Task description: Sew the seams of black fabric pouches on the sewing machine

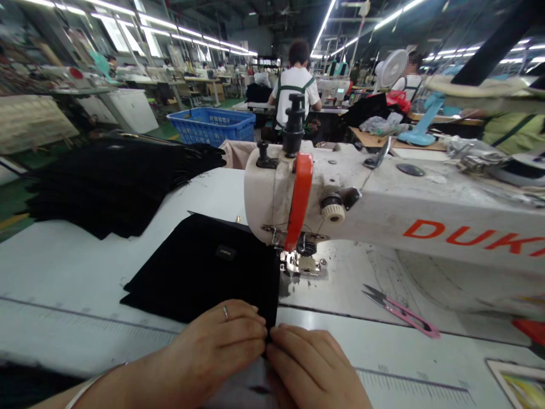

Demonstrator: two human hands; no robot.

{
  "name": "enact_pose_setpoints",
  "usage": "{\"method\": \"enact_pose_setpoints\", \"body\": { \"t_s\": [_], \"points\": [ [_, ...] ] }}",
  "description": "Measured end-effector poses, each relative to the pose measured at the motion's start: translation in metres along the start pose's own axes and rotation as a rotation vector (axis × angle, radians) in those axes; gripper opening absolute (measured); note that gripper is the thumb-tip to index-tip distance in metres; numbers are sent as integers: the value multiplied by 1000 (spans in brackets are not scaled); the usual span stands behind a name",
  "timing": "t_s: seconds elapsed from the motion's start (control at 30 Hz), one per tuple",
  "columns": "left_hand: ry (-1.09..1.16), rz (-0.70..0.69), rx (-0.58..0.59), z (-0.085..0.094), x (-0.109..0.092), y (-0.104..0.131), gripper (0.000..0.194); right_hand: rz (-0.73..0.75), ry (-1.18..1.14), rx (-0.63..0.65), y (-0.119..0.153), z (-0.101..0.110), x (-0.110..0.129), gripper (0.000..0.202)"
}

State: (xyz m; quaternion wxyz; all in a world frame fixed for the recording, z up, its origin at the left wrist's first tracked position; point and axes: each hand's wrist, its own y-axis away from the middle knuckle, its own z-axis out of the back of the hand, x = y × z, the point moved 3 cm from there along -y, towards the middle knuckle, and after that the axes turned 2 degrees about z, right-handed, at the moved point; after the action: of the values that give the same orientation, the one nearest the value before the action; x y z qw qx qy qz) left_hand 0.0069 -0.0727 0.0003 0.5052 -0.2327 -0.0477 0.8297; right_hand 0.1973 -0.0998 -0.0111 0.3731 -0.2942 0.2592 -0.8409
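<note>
A black fabric piece (200, 278) with a small dark label lies on the white sewing table, its right edge beside the presser foot (304, 265) of the sewing machine (383, 193). My left hand (217, 346), wearing a ring, pinches the fabric's near right corner. Close against it, my right hand (313, 363) has its fingers closed on the same corner. The fingertips of both hands nearly touch. Both thumbs are mostly hidden.
Pink thread snips (402, 312) lie right of the needle area. A stack of black fabric (106, 182) sits at the left. Beyond are a blue basket (213, 125) and a person (296, 85) seated facing away. A framed picture (522, 386) is at the lower right.
</note>
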Motion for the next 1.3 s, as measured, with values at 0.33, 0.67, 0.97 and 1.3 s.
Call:
{"method": "enact_pose_setpoints", "body": {
  "t_s": [0.33, 0.67, 0.97, 1.3],
  "points": [
    [-40, 6, 55, 8, 19, -13, 24, 7, -2, -14, -15, -5, -13, 33],
    [-182, 31, 69, 9, 39, -30, 26, -143, -236, 322, -46, 15, -45, 15],
    [-75, -80, -135, 16, 45, -37, 27, -216, -292, 271, -42, 13, -51, 15],
    [-93, -73, -59, 16, 44, -29, 24, -83, -178, 274, -45, 10, -44, 28]
  ]
}}
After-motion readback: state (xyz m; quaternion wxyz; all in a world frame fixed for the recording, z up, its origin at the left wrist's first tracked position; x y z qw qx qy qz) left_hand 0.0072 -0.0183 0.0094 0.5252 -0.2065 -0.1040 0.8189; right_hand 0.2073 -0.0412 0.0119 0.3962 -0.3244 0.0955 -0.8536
